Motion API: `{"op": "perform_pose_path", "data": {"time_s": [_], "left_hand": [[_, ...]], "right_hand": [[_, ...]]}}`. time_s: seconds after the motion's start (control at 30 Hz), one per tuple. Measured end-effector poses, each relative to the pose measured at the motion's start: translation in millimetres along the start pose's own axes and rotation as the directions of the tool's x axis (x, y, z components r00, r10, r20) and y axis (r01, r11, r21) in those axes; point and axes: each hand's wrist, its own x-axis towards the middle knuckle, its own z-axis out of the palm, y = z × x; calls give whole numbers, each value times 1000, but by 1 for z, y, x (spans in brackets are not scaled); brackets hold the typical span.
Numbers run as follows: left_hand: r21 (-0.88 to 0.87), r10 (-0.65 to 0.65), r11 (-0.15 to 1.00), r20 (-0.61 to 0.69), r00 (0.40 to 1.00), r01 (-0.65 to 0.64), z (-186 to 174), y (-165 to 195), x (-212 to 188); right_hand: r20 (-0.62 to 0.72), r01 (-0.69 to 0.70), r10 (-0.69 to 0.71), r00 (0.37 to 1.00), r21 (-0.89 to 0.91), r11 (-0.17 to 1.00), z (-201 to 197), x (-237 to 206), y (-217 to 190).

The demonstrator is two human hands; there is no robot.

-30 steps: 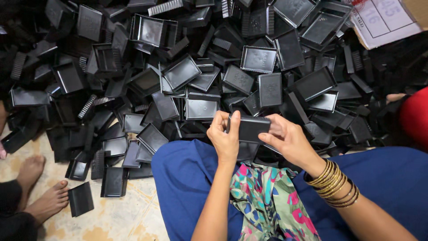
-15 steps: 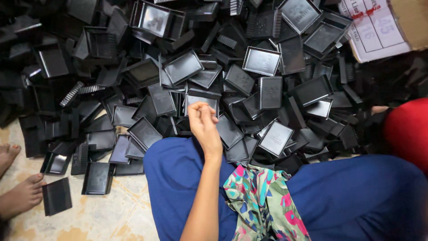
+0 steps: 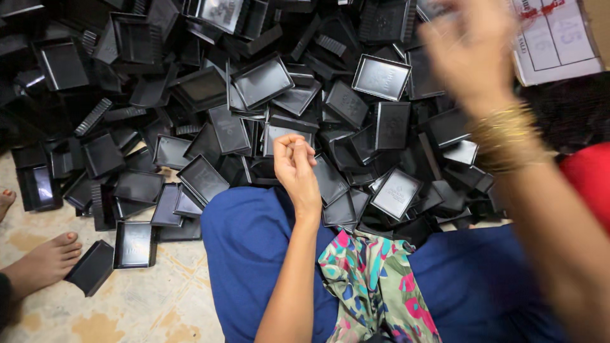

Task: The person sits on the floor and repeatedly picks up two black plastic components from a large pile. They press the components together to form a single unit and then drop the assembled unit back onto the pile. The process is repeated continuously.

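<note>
Left hand: the left hand (image 3: pixel 297 170) sits near the middle of the view, fingers curled loosely inward with the thumb against the fingertips; nothing can be seen in its grasp, though something very small would be hidden.
Right hand: the right hand (image 3: pixel 470 51) is raised at about 1 o'clock, close to the camera and badly blurred; I cannot tell how far it is open or whether it has hold of anything.
Bangles: a stack of gold bangles (image 3: pixel 505 136) rings the right wrist, at about 2 o'clock from the left hand.
Trays: a big heap of shallow black plastic trays (image 3: pixel 260 79) fills the upper half of the view, from 9 o'clock round to 2 o'clock, lying at all angles, some face up, some on edge.
Nearest tray: a black tray (image 3: pixel 330 180) lies just beside the left hand at 3 o'clock; whether they touch is unclear.
Stray trays: one tray (image 3: pixel 135 244) and another (image 3: pixel 92 267) lie apart from the heap on the floor at about 8 o'clock.
Lap: blue trousers (image 3: pixel 248 248) and a flowered cloth (image 3: pixel 372 286) are at 6 o'clock, under the left forearm.
Floor: pale worn tiles (image 3: pixel 146 305) at 7 o'clock.
Other person: a bare foot (image 3: pixel 41 263) at 8 o'clock, near the stray trays.
Paper: a white printed sheet (image 3: pixel 556 41) at 1 o'clock, beyond the right hand.
Red cloth: a red patch (image 3: pixel 588 178) at 3 o'clock.
</note>
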Motion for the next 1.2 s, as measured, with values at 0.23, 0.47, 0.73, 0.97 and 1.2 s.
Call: {"op": "perform_pose_path", "data": {"time_s": [0.23,0.47,0.73,0.97,1.2], "left_hand": [[-33,-61,998,-16,998,60,-15,-2,15],[-150,-133,977,107,985,148,-13,6,17],[-335,-135,891,452,882,308,23,17,-19],[-428,-256,785,435,863,448,31,4,-44],[-650,-403,372,530,746,663,34,2,-56]], "right_hand": [[207,177,-195,959,100,979,142,26,-61],[-49,47,-40,998,168,985,104,20,-45],[790,-755,388,474,592,-281,55,-122,-83],[427,-632,643,636,766,116,34,-174,-61],[173,-390,353,919,513,765,14,-172,-82]]}}
